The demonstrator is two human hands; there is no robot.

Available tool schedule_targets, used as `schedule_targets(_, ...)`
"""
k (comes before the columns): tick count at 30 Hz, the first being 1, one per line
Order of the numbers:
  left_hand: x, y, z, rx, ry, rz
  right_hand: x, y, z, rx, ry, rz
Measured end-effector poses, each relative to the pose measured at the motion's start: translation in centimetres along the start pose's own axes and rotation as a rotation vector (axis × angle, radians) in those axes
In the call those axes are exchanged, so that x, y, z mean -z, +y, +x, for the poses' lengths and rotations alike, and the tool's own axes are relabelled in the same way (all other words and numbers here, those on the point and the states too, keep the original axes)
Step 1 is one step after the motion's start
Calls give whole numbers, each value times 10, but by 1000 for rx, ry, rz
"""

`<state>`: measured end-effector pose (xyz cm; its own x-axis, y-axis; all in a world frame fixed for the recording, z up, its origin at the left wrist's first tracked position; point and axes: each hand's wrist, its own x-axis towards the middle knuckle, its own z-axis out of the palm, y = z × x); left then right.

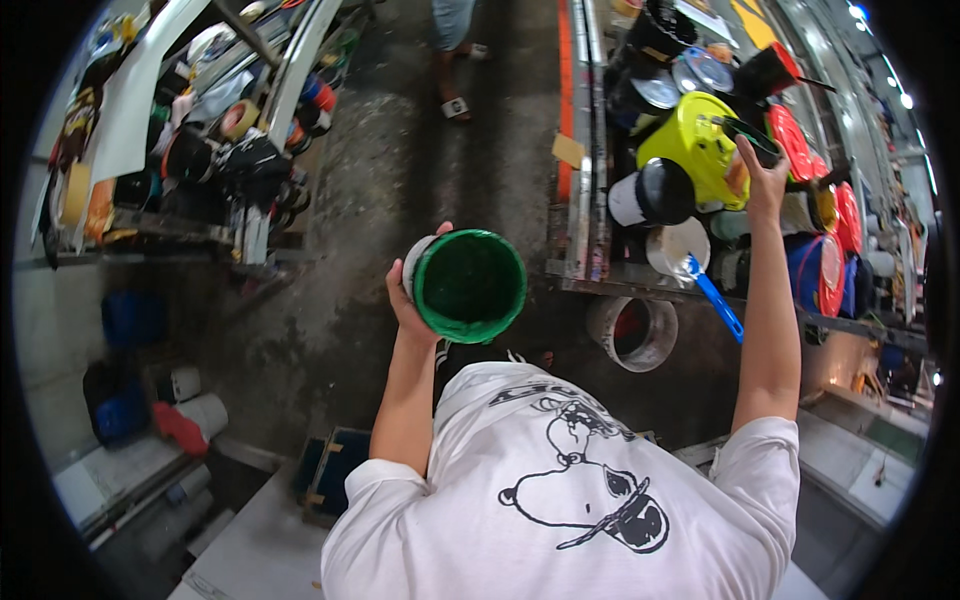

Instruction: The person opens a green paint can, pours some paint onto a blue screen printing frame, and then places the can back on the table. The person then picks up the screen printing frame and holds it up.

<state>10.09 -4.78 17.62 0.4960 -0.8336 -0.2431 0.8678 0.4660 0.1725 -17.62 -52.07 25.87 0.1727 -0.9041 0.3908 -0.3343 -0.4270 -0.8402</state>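
A narrow aisle of dark grey, blotchy, stained floor [370, 150] runs between two long, cluttered benches. Pale metal rails line the aisle edge of the left bench [303, 75]. Beside the aisle edge of the right bench [585, 235] runs an orange strip [565, 80]. A pale wall [58, 350] stands at far left, a white tabletop [255, 555] nearer. Bright lights [906, 101] dot the area beyond the right bench's outer edge.

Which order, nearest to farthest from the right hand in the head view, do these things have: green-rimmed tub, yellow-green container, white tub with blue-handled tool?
From the right hand:
1. Yellow-green container, just to its left.
2. White tub with blue-handled tool, lower left.
3. Green-rimmed tub, farthest left, in the left hand.
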Motion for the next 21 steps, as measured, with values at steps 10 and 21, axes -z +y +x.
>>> schedule_targets(10,17,53,5,-22,-232,-5,-6,22,-18,39,-87,-363)
schedule_targets(21,-64,103,2,-163,-285,406,53,-46,-100,51,49,51)
